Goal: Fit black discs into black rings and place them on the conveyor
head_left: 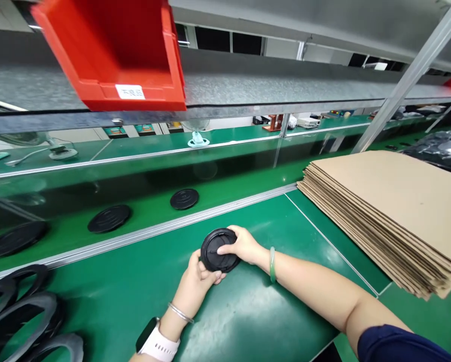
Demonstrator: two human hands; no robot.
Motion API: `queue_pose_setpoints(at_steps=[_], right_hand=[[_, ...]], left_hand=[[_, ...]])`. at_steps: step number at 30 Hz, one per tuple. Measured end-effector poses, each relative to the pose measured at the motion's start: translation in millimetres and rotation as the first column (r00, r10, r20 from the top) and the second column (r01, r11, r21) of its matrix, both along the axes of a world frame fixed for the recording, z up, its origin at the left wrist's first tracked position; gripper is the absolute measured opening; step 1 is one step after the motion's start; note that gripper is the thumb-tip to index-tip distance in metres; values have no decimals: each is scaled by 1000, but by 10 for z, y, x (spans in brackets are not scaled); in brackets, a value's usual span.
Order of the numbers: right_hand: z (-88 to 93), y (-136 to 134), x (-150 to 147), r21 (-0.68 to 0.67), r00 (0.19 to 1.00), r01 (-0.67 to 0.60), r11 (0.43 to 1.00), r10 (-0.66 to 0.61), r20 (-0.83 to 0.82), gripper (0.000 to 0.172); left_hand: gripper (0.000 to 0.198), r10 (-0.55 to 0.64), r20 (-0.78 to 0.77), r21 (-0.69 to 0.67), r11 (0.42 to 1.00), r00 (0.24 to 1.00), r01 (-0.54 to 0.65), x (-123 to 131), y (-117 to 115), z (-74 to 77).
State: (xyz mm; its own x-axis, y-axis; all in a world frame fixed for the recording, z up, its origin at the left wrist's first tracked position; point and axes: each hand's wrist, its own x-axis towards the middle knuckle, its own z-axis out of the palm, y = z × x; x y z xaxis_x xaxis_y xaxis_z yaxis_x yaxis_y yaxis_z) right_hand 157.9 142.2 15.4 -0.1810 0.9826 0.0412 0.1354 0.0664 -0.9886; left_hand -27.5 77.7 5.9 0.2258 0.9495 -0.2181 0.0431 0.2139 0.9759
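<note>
A round black plastic disc [215,246] rests between both my hands over the green worktop [135,296]. My left hand [195,284] grips its lower left edge, thumb on top. My right hand [242,245] curls over its right rim, fingers pressing on the face. A green bangle sits on my right wrist; a silver bracelet and a white watch are on my left.
Three more black discs [184,198] [109,218] [14,239] lie on the green conveyor belt behind an aluminium rail. Black rings [25,311] pile at the left. A cardboard sheet stack [395,211] fills the right. A red bin [116,50] sits on the shelf overhead.
</note>
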Motion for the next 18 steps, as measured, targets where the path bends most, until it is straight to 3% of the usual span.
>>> queue_pose_setpoints(at_steps=[2, 4, 7, 9, 13, 18], right_hand=[[96, 323, 92, 135, 968, 120, 983, -146, 202, 46], [226, 702, 223, 313, 826, 200, 928, -332, 455, 44], [339, 1131, 414, 374, 739, 118, 920, -333, 586, 48], [289, 1232, 479, 366, 709, 64, 928, -300, 638, 57], [-7, 1063, 422, 391, 595, -51, 919, -286, 751, 71], [-279, 411, 161, 350, 463, -375, 859, -154, 873, 71]], left_hand=[[85, -20, 19, -8, 1000, 1000, 20, -5, -5, -13], [89, -23, 25, 10, 1000, 999, 23, -6, -11, -20], [87, -36, 52, 33, 999, 998, 35, 1, -26, -7], [84, -40, 82, 40, 999, 996, 37, 10, -38, 6], [76, -40, 102, 53, 998, 994, 35, 36, -54, -13], [69, -24, 148, 52, 998, 989, 17, 85, -50, -92]])
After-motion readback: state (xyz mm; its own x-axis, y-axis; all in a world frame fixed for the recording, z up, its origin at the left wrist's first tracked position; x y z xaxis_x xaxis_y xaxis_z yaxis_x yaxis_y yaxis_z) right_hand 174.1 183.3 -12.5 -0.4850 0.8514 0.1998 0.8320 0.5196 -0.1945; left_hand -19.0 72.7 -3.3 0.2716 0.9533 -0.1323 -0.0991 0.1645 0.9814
